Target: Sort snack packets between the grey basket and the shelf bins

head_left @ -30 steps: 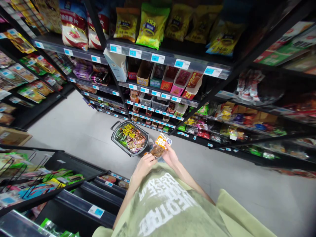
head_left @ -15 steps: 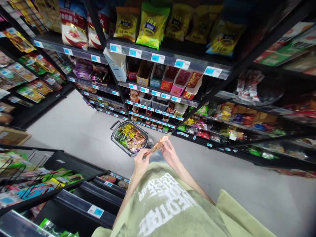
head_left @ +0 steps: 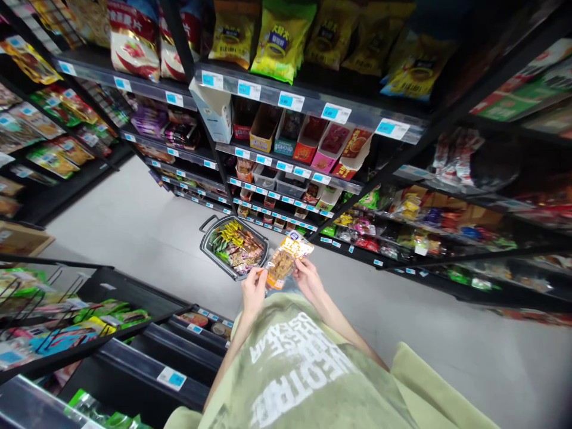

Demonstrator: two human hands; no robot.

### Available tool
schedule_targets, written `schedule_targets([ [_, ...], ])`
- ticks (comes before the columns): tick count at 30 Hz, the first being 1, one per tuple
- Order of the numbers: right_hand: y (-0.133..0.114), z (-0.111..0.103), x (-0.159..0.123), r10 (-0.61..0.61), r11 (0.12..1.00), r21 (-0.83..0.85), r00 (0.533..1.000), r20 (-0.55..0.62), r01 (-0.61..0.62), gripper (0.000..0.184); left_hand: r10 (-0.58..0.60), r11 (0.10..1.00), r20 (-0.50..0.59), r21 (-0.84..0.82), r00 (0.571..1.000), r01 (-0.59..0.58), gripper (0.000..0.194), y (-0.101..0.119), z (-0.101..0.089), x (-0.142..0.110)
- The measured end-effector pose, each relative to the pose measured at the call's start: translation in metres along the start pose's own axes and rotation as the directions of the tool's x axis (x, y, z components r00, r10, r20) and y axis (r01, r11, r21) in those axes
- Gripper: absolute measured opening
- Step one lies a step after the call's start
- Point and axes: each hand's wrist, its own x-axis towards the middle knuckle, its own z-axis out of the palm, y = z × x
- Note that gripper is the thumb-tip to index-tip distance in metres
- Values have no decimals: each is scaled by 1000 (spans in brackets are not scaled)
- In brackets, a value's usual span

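Note:
An orange and white snack packet (head_left: 282, 268) with a clear window, brown pieces showing through it, is held in front of my body with its printed face turned up. My left hand (head_left: 254, 289) pinches its lower left edge. On the opposite edge, my right hand (head_left: 308, 279) grips it between thumb and fingers. Just beyond my left hand, a dark shopping basket (head_left: 204, 244) stands on the floor, filled with yellow, green and brown packaged snacks.
Ahead rises a black shelf rack (head_left: 313, 98) with yellow snack bags (head_left: 281, 42) on top and small open boxes (head_left: 266, 128) below. More shelves of packets (head_left: 413, 205) run along the right. Dark display bins (head_left: 147, 363) stand close at my left. Grey floor (head_left: 134, 220) lies between.
The snack packet has tipped from nearly edge-on to showing its printed front. Both hands still hold it, and my view has shifted slightly.

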Motion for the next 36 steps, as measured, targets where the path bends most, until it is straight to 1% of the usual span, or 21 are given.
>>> schedule_targets([
  [3,0,1,2,23,1000,16,999,36,-24,17,-7,1000,11,-19,1000,7,28,1,-1,0],
  [6,-1,3,4,68,998,1,995,78,-68,24,-9,999,-1,-37,1000,9,27,-1,-2,0],
  [8,-1,5,6,109,993,-58,989,100,-104,30,-16,998,-14,-54,1000,15,27,-3,-3,2],
  [11,1,8,8,188,959,-240,970,152,-149,33,-35,997,-24,-63,999,34,27,-9,-4,3],
  [14,5,8,13,261,869,-477,939,223,-129,32,-51,998,-19,-35,999,50,29,-14,-8,3],
  [17,9,5,22,318,738,-669,919,235,-84,35,-74,997,-14,-26,997,74,31,-21,-12,5],
  [20,13,-1,38,357,621,-783,904,236,-41,43,-133,990,2,-41,991,133,32,-31,-14,8],
  [22,14,-4,53,373,550,-835,889,265,17,45,-188,981,12,-50,982,189,33,-43,-13,11],
  [23,14,-4,63,366,515,-855,883,293,70,43,-215,975,10,-54,977,215,34,-49,-13,13],
  [25,8,2,87,320,443,-864,858,402,239,35,-258,965,-19,-56,966,256,36,-65,-11,17],
  [27,-3,16,118,255,373,-819,800,543,437,27,-284,959,-78,-42,956,282,38,-81,-8,22],
  [29,-16,37,156,196,319,-741,724,662,591,28,-300,954,-123,-38,946,298,37,-95,-6,27],
  [30,-22,50,178,164,301,-708,696,699,639,30,-303,953,-132,-41,944,301,36,-100,-5,30],
  [31,-27,63,202,133,285,-684,679,722,671,33,-306,952,-134,-42,943,303,35,-104,-4,33],
  [33,-33,91,253,59,251,-661,670,740,707,36,-314,949,-140,-22,939,314,32,-110,-4,40],
  [36,-31,129,335,-76,198,-631,653,753,750,37,-336,936,-172,47,926,349,30,-114,-5,52],
])
